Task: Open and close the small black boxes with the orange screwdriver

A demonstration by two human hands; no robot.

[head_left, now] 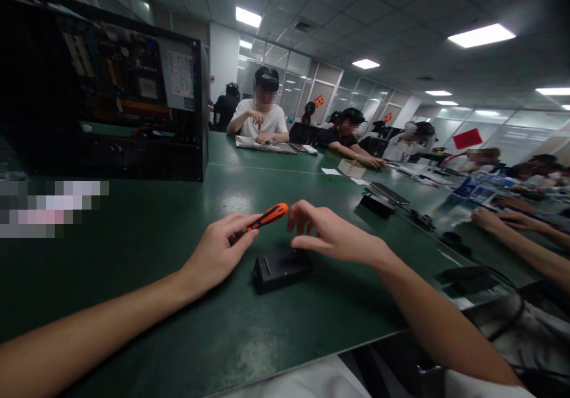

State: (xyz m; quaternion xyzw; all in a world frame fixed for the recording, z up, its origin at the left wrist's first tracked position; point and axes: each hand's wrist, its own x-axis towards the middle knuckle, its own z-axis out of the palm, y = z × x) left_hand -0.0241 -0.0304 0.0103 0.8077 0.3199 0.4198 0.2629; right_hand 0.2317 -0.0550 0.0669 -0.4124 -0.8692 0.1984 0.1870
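The left hand (222, 243), left of the black box (280, 276), grasped an orange-and-black tool (269, 214); the right hand (329, 231), fingers parted, hung near the box.

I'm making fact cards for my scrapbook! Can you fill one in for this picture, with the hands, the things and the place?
Left hand: this hand grips an orange-and-black tool, probably a screwdriver; its tip doesn't show
Right hand: this hand is loosely open beside the tool's orange end; touching or not is hard to tell
Nearest thing: a black box below the hands
Surface: green table
Big thing: computer case at the far left, insides showing
Across the table: a person in a white shirt
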